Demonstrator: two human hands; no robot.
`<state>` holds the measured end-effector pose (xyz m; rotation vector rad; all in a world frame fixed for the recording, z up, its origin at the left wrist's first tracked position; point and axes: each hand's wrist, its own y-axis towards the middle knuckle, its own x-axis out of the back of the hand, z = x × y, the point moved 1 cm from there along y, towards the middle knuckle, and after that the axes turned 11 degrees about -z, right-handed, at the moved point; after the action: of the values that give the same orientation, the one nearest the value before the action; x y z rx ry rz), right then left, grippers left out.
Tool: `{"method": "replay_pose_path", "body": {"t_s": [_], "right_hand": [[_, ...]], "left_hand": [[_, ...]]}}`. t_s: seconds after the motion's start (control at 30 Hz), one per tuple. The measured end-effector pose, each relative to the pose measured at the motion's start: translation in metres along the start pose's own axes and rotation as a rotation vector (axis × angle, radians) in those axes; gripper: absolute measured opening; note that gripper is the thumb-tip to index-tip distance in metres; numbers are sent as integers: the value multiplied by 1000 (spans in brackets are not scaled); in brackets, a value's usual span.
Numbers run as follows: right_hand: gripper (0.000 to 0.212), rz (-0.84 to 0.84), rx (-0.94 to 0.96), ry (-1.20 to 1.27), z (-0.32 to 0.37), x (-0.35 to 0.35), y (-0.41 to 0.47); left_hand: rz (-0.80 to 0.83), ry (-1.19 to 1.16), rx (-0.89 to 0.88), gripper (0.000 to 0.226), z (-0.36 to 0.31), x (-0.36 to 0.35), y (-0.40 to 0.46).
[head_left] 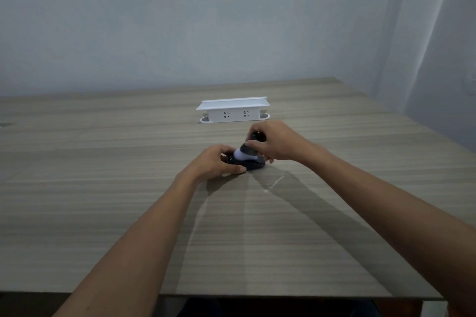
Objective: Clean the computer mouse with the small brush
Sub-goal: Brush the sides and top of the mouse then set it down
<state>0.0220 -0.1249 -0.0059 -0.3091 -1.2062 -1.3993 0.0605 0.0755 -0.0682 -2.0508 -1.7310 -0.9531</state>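
Note:
A dark computer mouse [253,164] lies on the wooden table [103,188] near its middle. My left hand [219,162] grips the mouse from the left side, thumb along its near edge. My right hand [274,140] is closed around the dark handle of a small brush [247,150]. The brush's white bristles point down and left and press on the top of the mouse. Much of the mouse is hidden by both hands.
A white power socket box [233,110] with a raised lid stands on the table just behind the hands. A pale wall rises at the back and a curtain hangs at the right. The table's near edge runs along the bottom.

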Motion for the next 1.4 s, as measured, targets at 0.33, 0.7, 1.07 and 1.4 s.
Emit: {"method": "replay_pose_path", "body": {"t_s": [0.33,0.7,1.07,1.4], "right_hand": [[13,7,-99,-15,-25,4,5],[13,-41,-124,-17,-40,-4,7],[13,-65,-135,53,-44,0,2],[22,-360,-226,83,-81,28,-30]], "left_hand": [[-25,9,19,59,6,-2,1],[-13,-22,35,55,5,-2,0],[-14,21,17,52,-2,-4,-3],[-86,69,25,44,-8,-12,-2]]}}
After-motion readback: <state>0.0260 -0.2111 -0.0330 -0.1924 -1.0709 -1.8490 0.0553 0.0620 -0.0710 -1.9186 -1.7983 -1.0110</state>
